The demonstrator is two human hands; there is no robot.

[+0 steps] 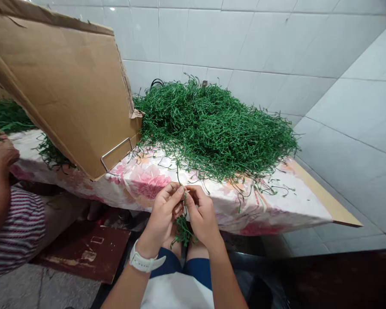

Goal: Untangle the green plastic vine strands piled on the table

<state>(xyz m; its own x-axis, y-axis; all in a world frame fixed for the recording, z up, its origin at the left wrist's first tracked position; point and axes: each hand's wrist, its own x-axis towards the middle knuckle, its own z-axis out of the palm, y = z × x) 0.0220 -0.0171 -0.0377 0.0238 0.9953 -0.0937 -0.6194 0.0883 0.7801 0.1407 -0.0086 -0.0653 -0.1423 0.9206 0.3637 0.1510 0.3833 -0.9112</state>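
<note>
Small bunch of slender, green, curly-tipped stems (pixel 182 233) hangs from the left hand (pixel 164 207) and right hand (pixel 202 211), in front of the floral-cloth-covered worktop (pixel 148 177). Both grips are pinched together on its top (the pale sliver (pixel 187 192) between them is too small to identify). Fine fingertip work seems in hand; the next move likely calls for a steady, light hold.

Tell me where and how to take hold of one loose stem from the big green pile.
Best, I'd judge, to pinch a stray stem by its lower end, coming from the front, at the right hand's side. It trails down over the edge of the floral cloth, thin and apart, while the green pile behind is densely tangled.
</note>
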